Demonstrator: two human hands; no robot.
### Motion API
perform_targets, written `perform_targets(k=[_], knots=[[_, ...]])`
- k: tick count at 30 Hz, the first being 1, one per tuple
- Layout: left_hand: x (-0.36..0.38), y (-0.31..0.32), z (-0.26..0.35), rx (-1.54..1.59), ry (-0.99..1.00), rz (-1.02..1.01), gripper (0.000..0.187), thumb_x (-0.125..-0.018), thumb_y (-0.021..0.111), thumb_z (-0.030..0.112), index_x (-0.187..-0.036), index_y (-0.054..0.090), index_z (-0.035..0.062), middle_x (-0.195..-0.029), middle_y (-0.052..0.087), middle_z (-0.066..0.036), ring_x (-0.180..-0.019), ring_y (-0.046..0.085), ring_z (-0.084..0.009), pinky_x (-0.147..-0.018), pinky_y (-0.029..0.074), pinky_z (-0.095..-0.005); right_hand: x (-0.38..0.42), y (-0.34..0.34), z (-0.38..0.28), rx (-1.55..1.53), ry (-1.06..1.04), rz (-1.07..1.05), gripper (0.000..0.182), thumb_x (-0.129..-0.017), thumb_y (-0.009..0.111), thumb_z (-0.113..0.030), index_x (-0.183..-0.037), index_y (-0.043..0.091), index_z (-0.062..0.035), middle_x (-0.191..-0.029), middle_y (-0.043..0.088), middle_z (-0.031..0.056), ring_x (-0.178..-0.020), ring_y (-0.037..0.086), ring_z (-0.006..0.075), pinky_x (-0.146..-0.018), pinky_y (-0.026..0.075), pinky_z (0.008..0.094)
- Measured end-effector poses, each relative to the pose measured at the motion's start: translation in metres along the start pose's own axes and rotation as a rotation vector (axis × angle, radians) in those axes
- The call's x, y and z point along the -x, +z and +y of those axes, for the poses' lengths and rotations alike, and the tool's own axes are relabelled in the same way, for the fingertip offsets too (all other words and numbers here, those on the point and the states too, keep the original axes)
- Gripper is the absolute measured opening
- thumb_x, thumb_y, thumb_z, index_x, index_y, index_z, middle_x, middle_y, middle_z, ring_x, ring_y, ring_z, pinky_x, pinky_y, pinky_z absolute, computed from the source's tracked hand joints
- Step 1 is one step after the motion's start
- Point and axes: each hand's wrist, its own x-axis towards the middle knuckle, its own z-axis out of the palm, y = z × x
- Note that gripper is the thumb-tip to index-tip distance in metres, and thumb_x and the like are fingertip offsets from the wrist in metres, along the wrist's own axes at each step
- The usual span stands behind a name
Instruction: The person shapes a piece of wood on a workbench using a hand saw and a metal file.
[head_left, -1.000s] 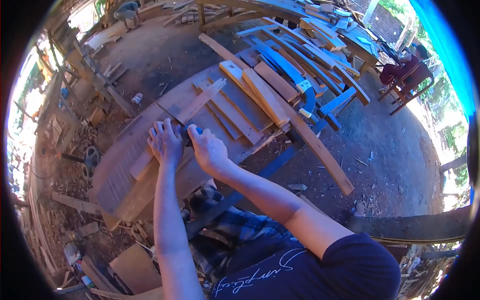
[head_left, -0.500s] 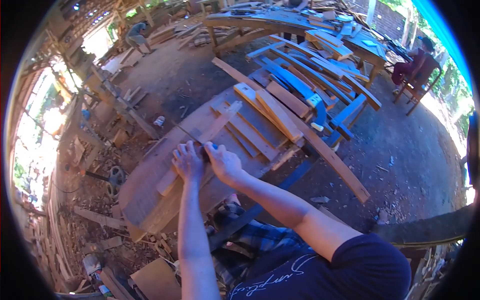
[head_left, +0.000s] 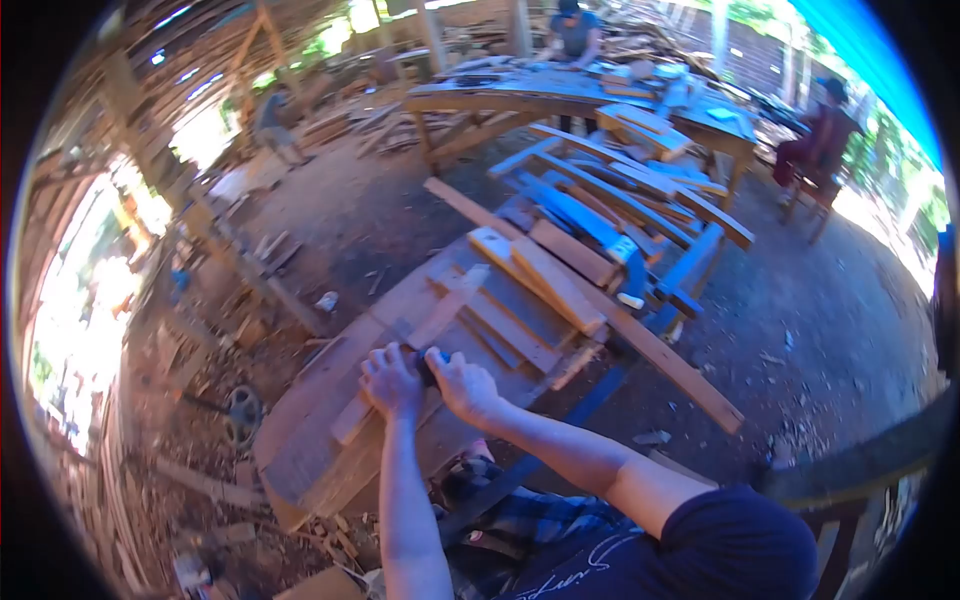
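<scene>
Across the low wooden bench (head_left: 295, 425) runs a narrow wooden strip (head_left: 450, 308), lying at a slant. My left hand (head_left: 392, 382) presses on the strip, its fingers bent over the wood. Right beside it, my right hand (head_left: 465, 388) is wrapped round the dark handle of what looks like a hand saw (head_left: 426, 368). The thin blade points away from me over the strip, mostly hidden by my fingers and blurred. Several flat boards (head_left: 510, 338) lie on the bench just beyond my hands.
A long plank (head_left: 665, 360) extends past the bench's right side. Blue-lit wooden frames (head_left: 625, 215) stand behind it. People are at the far table (head_left: 500, 100), at the back left and on a chair at right (head_left: 815, 165). A spoked wheel (head_left: 243, 415) and scraps lie at left.
The view has tilted up, so the bench and hands appear lower and a person at the far table shows more. Less of the saw's blade shows beyond my hands. Both grips stay the same.
</scene>
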Motion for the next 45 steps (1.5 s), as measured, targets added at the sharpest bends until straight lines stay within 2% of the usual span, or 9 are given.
perform_targets(k=[7, 8, 14, 16, 17, 25, 33, 39, 45], knots=[[0.001, 0.004, 0.001, -0.004, 0.063, 0.074, 0.038, -0.088, 0.056, 0.042, -0.115, 0.057, 0.0146, -0.107, 0.055, -0.008, -0.103, 0.05, -0.0293, -0.082, 0.043, -0.0444, 0.027, -0.043, -0.015, -0.116, 0.166, -0.141, 0.021, -0.091, 0.046, -0.012, -0.112, 0.044, -0.0135, -0.099, 0.058, 0.0242, -0.088, 0.064, 0.0422, -0.072, 0.054, 0.0484], [0.002, 0.003, -0.002, -0.003, 0.059, 0.076, 0.039, -0.089, 0.055, 0.042, -0.115, 0.058, 0.0145, -0.108, 0.055, -0.009, -0.102, 0.05, -0.0293, -0.082, 0.043, -0.0444, 0.016, -0.014, -0.005, -0.066, 0.009, 0.003, 0.028, -0.089, 0.049, -0.011, -0.117, 0.042, -0.0146, -0.094, 0.057, 0.0234, -0.08, 0.063, 0.0429, -0.065, 0.054, 0.0475], [0.0, 0.006, -0.006, -0.057, 0.051, 0.041, 0.036, -0.09, 0.053, 0.041, -0.115, 0.058, 0.0147, -0.109, 0.055, -0.008, -0.101, 0.051, -0.0296, -0.083, 0.043, -0.0441, 0.009, -0.004, 0.001, -0.043, -0.066, 0.037, 0.028, -0.089, 0.048, -0.011, -0.116, 0.042, -0.0151, -0.094, 0.057, 0.0241, -0.076, 0.064, 0.0418, -0.06, 0.054, 0.0469], [0.0, 0.011, -0.007, -0.036, 0.07, 0.064, 0.036, -0.091, 0.052, 0.04, -0.115, 0.057, 0.0145, -0.109, 0.055, -0.007, -0.101, 0.052, -0.0296, -0.082, 0.044, -0.0435, 0.029, -0.023, 0.002, -0.055, 0.096, -0.139, 0.028, -0.089, 0.047, -0.011, -0.116, 0.042, -0.0145, -0.096, 0.057, 0.0253, -0.069, 0.064, 0.0416, -0.058, 0.053, 0.0486], [0.0, 0.011, -0.006, -0.034, 0.072, 0.08, 0.035, -0.091, 0.052, 0.039, -0.115, 0.057, 0.0143, -0.109, 0.055, -0.007, -0.101, 0.052, -0.0295, -0.082, 0.044, -0.0435, 0.04, -0.015, 0.009, -0.084, 0.04, 0.015, 0.03, -0.089, 0.048, -0.01, -0.118, 0.041, -0.0143, -0.097, 0.056, 0.0268, -0.063, 0.063, 0.0423, -0.057, 0.053, 0.0503], [0.003, 0.006, -0.004, -0.055, 0.079, 0.082, 0.035, -0.091, 0.052, 0.039, -0.118, 0.055, 0.0156, -0.109, 0.054, -0.006, -0.101, 0.052, -0.0287, -0.081, 0.045, -0.0431, -0.012, -0.005, -0.012, -0.052, 0.02, -0.074, 0.032, -0.088, 0.048, -0.009, -0.119, 0.04, -0.0136, -0.098, 0.057, 0.0242, -0.08, 0.064, 0.0423, -0.067, 0.054, 0.048], [0.003, -0.002, -0.001, -0.046, 0.068, 0.065, 0.035, -0.09, 0.055, 0.04, -0.114, 0.057, 0.0147, -0.106, 0.054, -0.007, -0.1, 0.052, -0.0284, -0.08, 0.045, -0.0433, 0.046, -0.029, 0.004, 0.01, 0.052, -0.062, 0.025, -0.09, 0.046, -0.009, -0.115, 0.04, -0.0124, -0.098, 0.056, 0.0251, -0.077, 0.065, 0.0437, -0.064, 0.054, 0.0492], [0.002, 0.0, -0.003, 0.044, 0.068, 0.089, 0.03, -0.09, 0.054, 0.04, -0.109, 0.057, 0.0162, -0.104, 0.055, -0.008, -0.1, 0.051, -0.0293, -0.081, 0.043, -0.0457, -0.005, -0.009, -0.011, 0.113, 0.016, -0.088, 0.021, -0.093, 0.045, -0.013, -0.113, 0.04, -0.0128, -0.097, 0.058, 0.0248, -0.075, 0.065, 0.0422, -0.062, 0.053, 0.0499], [0.003, -0.003, -0.001, 0.076, 0.04, 0.09, 0.032, -0.089, 0.057, 0.038, -0.111, 0.057, 0.0156, -0.105, 0.054, -0.008, -0.101, 0.051, -0.0293, -0.082, 0.042, -0.0451, 0.037, -0.022, 0.006, 0.04, -0.054, -0.01, 0.028, -0.091, 0.049, -0.013, -0.118, 0.041, -0.0148, -0.092, 0.058, 0.0208, -0.072, 0.066, 0.0406, -0.058, 0.054, 0.0486]])
